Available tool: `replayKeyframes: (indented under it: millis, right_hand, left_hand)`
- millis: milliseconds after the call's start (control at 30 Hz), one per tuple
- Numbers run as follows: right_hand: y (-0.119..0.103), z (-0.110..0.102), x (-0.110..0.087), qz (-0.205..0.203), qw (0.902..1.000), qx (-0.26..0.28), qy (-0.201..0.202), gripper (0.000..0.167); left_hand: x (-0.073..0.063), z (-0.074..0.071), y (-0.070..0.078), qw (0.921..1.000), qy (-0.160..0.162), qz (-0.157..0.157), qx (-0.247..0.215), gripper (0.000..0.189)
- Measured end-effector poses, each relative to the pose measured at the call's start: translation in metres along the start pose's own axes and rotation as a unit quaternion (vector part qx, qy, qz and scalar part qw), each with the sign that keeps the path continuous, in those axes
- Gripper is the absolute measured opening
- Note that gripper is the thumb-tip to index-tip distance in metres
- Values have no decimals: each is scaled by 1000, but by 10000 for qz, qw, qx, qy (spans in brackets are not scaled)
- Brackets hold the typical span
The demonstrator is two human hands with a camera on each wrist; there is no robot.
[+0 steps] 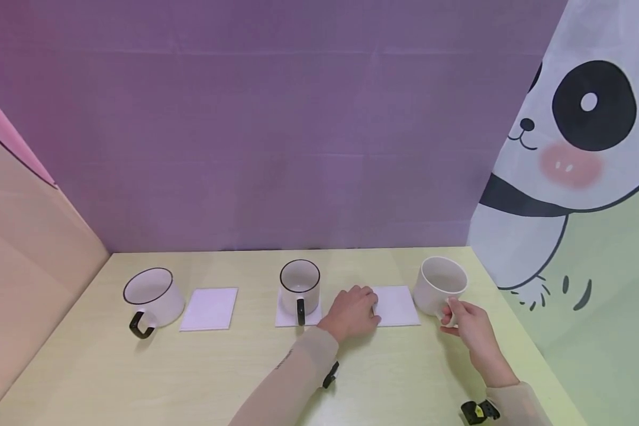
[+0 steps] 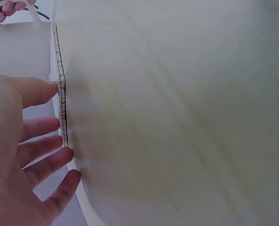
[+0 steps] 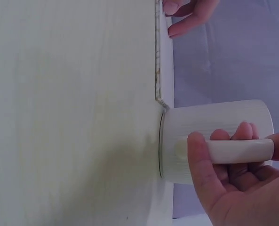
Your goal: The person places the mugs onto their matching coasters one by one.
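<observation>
On the right side of the table, my right hand [image 1: 473, 331] grips the handle [image 3: 240, 151] of a plain white mug [image 1: 438, 287]. The mug is upright at table level, close beside the right edge of a white square coaster [image 1: 399, 306]. My left hand [image 1: 353, 313] holds that coaster by its left side. In the left wrist view the thumb [image 2: 41, 90] touches a corner of its edge, and the other fingers lie along the edge. The underside of the coaster is hidden.
A white mug with black rim and black handle [image 1: 300, 293] stands on another coaster [image 1: 283, 319], left of my left hand. Farther left are a bare coaster [image 1: 209, 309] and a second black-rimmed mug [image 1: 157, 299]. A purple backdrop [image 1: 277, 130] closes off the far edge.
</observation>
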State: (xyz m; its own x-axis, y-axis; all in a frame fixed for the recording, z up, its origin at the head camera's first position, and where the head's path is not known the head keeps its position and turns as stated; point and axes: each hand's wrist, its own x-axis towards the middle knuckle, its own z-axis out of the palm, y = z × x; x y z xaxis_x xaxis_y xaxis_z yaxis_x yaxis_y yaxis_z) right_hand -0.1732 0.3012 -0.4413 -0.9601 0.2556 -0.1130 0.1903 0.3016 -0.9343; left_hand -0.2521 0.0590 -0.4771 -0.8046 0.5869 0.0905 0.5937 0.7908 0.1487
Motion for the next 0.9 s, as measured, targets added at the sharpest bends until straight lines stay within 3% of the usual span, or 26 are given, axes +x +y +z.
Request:
replayKeyframes:
  millis: [200,600,900]
  right_hand:
    - [0,1,-2,153,9998,138,-54,39]
    - [-6,-7,-4,326,9945,905,-414,27]
    - [-4,-3,-5,228,9925,1183,-187,29]
  left_hand:
    - [-1,-1,2,9999,-95,-79,-18,20]
    - [-1,-2,3,9999,-38,-74,-133,20]
    - [-1,0,1,9997,-29,-105,-202,19]
